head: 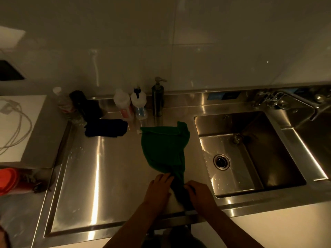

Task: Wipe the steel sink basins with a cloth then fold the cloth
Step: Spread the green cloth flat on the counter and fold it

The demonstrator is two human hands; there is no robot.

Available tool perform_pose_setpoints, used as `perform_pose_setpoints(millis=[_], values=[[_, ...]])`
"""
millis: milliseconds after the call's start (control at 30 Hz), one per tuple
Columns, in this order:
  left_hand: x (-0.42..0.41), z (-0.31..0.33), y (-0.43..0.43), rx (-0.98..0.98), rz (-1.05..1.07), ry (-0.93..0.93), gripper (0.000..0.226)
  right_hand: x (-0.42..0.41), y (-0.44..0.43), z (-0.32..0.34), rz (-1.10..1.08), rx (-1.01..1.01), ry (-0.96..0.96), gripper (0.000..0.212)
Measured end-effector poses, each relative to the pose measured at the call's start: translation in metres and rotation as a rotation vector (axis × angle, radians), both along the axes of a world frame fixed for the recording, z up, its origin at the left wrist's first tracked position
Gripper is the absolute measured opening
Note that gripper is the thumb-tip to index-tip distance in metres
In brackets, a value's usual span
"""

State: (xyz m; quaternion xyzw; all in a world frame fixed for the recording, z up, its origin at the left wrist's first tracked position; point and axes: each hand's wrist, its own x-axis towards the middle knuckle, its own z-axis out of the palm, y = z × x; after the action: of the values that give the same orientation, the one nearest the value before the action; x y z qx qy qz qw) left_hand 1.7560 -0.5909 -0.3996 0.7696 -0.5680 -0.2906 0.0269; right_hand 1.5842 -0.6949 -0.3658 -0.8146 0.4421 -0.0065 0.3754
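So far: in the head view the wiping looks finished, as the green fabric cloth [164, 145] lies outside the square steel sink basin [268, 149], whose floor shows only a few droplets. Whether the second steel basin [315, 140] to its right was wiped I cannot tell.
Left to do: the fold itself. The cloth has no neat shape yet: it is gathered narrow at its near end and fanned wide at its far end, with one far corner turned over.
Cloth place: just left of the basin, lying on the flat steel drainboard [100, 176], its gathered end near the front rim.
Left hand [159, 187]: left of the basin's near corner, palm down, fingers curled onto the gathered end from its left side.
Right hand [198, 192]: between the left hand and the basin, fingers bent and pinching the bunched fabric from its right side.
Arms: both forearms come in from below and converge on the cloth, left of the basin.
Nearby: a dark blue cloth [105, 128], plastic bottles [123, 104] and a steel pump dispenser [158, 99] stand behind and left of the basin.
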Motion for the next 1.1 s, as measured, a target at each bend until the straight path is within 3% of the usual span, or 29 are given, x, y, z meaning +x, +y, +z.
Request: perform_pose_setpoints(millis=[167,300,467,600,767,867,967,1100], values=[[-0.011,0.002,-0.005,0.005,-0.043,-0.044,0.049,-0.003,-0.001,0.009,0.054,0.108,0.049,0.023],[-0.002,0.000,0.008,-0.005,-0.017,-0.083,0.048,-0.007,0.006,-0.002,0.122,0.124,0.090,0.015],[0.014,0.000,0.033,-0.042,-0.022,-0.092,0.047,0.014,0.017,-0.020,0.257,-0.088,0.066,0.048],[0.022,0.011,0.046,-0.134,0.015,-0.141,0.057,0.022,0.021,-0.033,0.335,-0.093,0.274,0.063],[0.056,0.038,0.066,-0.050,0.060,-0.227,0.026,0.010,-0.003,-0.027,0.234,-0.178,0.405,0.069],[0.051,0.045,0.072,0.116,0.029,-0.159,0.032,0.010,-0.009,-0.023,0.252,-0.242,0.494,0.065],[0.036,0.052,0.066,0.289,-0.012,-0.033,0.026,0.023,-0.004,-0.014,0.224,-0.328,0.501,0.040],[0.032,0.050,0.055,0.359,-0.013,-0.046,0.023,0.027,-0.001,-0.007,0.160,-0.396,0.344,0.024]])
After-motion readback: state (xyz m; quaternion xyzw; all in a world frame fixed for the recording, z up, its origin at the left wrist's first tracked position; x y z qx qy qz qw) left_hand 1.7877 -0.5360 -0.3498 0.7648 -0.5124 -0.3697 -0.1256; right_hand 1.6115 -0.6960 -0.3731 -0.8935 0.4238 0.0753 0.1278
